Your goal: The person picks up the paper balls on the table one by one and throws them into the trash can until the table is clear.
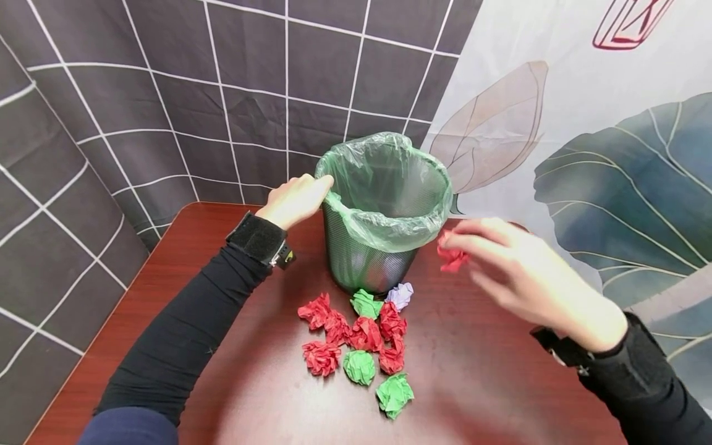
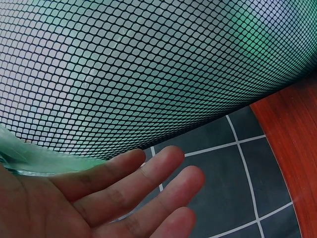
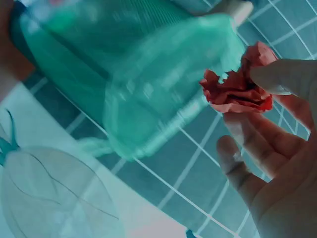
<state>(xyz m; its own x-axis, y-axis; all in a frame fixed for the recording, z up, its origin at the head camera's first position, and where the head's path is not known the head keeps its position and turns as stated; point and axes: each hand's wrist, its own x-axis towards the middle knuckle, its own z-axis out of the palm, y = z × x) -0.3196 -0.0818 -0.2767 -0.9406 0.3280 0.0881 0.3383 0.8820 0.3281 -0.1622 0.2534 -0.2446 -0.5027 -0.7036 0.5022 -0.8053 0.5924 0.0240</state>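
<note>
A black mesh wastebasket (image 1: 347, 259) lined with a translucent green bag (image 1: 384, 232) stands on the table in the head view. My left hand (image 1: 297, 199) holds its rim at the left, the thumb over the bagged edge. In the left wrist view the fingers (image 2: 163, 163) stretch along the outside, off the mesh. To the right of the basket, my right hand (image 1: 514, 262) pinches a crumpled red paper ball (image 3: 240, 87) between thumb and fingers. Several red paper balls (image 1: 366, 334) and green paper balls (image 1: 359, 367) lie before the basket, with a pale purple one (image 1: 400, 296) by its base.
The table (image 1: 473, 364) is reddish-brown and glossy. Behind it hang a dark cloth with a white grid (image 1: 245, 105) and a white cloth with leaf drawings (image 1: 495, 130). Pale purple and green shapes show faintly through the basket's mesh.
</note>
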